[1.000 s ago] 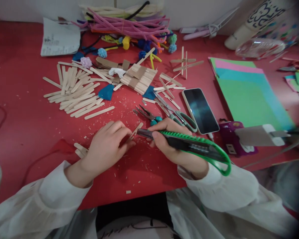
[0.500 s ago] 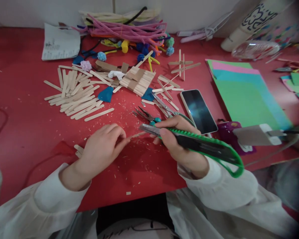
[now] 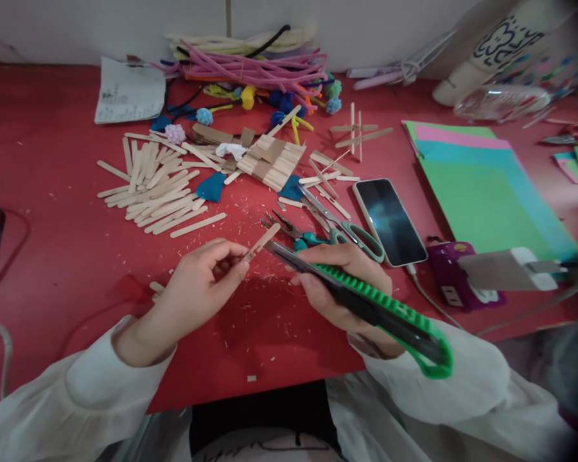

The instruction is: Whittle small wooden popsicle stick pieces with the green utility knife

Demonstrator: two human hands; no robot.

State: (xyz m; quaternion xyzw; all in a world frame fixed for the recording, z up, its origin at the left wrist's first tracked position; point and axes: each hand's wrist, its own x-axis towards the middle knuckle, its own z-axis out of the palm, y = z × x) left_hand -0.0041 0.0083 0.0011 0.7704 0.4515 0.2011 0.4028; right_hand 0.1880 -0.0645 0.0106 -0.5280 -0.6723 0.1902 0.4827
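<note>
Between the thumb and fingers of my left hand [image 3: 209, 276] is a wooden craft stick [image 3: 264, 239], its free end angled up to the right. My right hand [image 3: 340, 282] is wrapped round a green and black utility knife [image 3: 380, 308]. The knife's blade tip is close beside the stick; I cannot tell whether they touch. Just beyond the hands lie pliers [image 3: 298, 234] with teal handles and scissors [image 3: 341, 224] with grey-green handles. Small wood shavings are scattered on the red table [image 3: 212, 359] around and below the hands.
A pile of craft sticks [image 3: 157, 186] lies at the left, with a joined stick panel [image 3: 272, 162] beside it. Pipe cleaners [image 3: 255, 67] are heaped at the back. To the right are a phone [image 3: 390, 221], a purple power strip [image 3: 455, 273] and coloured paper [image 3: 486, 199].
My left hand has tilted the craft stick so its free end points up. The knife has turned, its handle end dropping lower. The view has shifted slightly.
</note>
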